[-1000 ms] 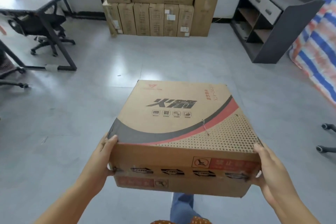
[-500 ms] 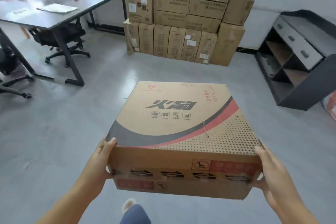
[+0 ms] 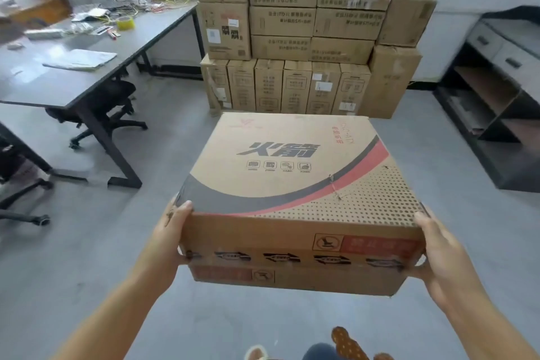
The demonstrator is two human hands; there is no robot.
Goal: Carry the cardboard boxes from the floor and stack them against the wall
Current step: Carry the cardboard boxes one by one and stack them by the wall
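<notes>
I carry a flat brown cardboard box [image 3: 295, 172] with a black and red curved stripe and dotted print, held level in front of me above the floor. My left hand [image 3: 168, 238] grips its near left corner, thumb on the top edge. My right hand [image 3: 438, 254] grips the near right corner the same way; the fingers of both hands are hidden under the box. Straight ahead, a stack of cardboard boxes [image 3: 309, 38] stands against the white wall, with a row of narrow upright boxes at its base.
A dark desk [image 3: 73, 67] cluttered with papers and tape stands at the left, with an office chair [image 3: 108, 114] under it and chair legs [image 3: 26, 202] nearer. A dark shelf unit with drawers [image 3: 496, 96] stands at the right. Grey floor [image 3: 175, 131] lies between me and the stack.
The stack against the wall has come closer and now fills more of the upper view. The striped tarp at the right has left view. My grip on the box is unchanged.
</notes>
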